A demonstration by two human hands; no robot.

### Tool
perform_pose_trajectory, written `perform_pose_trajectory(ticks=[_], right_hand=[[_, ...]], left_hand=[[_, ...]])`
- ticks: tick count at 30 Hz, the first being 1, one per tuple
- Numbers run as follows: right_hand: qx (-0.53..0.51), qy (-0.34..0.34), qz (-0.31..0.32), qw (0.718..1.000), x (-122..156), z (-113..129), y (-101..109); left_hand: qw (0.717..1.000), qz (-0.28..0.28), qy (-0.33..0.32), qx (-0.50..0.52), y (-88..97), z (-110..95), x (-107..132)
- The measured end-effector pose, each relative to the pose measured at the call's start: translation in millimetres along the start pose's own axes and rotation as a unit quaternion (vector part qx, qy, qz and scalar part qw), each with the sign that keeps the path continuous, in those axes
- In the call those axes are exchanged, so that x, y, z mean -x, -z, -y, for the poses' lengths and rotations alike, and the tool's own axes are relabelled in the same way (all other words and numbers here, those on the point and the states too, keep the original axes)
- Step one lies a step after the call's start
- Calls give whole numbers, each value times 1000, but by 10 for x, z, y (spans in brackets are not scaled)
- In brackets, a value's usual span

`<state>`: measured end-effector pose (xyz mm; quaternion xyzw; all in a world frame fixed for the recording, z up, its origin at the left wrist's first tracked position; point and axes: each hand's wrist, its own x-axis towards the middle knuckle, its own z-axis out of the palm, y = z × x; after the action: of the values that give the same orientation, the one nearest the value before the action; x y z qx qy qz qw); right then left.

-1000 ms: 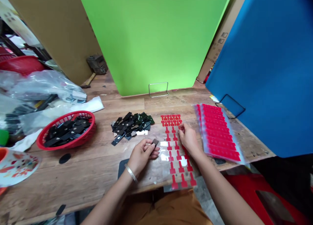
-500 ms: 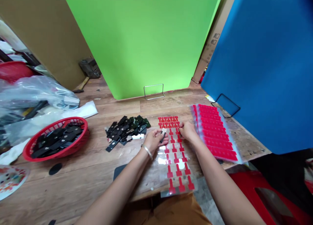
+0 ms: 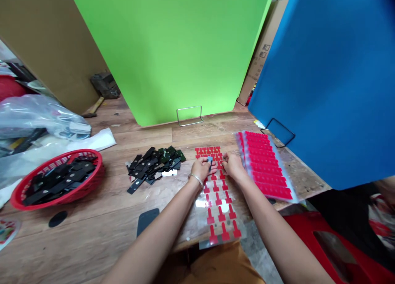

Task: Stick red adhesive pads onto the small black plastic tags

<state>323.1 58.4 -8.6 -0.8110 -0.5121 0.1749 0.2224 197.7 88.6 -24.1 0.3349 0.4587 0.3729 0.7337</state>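
Note:
My left hand (image 3: 202, 169) pinches a small black strip (image 3: 210, 161) over the clear sheet of red T-shaped stickers (image 3: 219, 202) lying at the table's front edge. My right hand (image 3: 232, 165) rests on the same sheet beside it, fingertips pinched at a red sticker near the top rows. Both hands almost touch. A silver bangle sits on my left wrist. To the left of the sheet lies a loose pile of black strips (image 3: 154, 164).
A red basket (image 3: 54, 179) of black strips stands at the left. A stack of red sticker sheets (image 3: 265, 165) lies right of my hands. Green (image 3: 173, 49) and blue (image 3: 333, 78) boards stand behind. Plastic bags (image 3: 37, 115) crowd the far left. A dark flat pad (image 3: 147, 218) lies near the front.
My left hand has carried the black strip forward and right, up to the sticker sheet's top rows beside my right hand. The view has shifted, sliding the basket and pile leftward.

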Motion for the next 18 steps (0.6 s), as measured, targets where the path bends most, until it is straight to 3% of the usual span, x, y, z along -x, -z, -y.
perform_pose_trajectory(ticks=[7,18], right_hand=[[47,60,-49,996,89,-14,-20],[66,83,-69,992,229,66,45]], left_hand=[[1000,-13,10,3,9,15,-10],[1000,3,29,1,7,-62,21]])
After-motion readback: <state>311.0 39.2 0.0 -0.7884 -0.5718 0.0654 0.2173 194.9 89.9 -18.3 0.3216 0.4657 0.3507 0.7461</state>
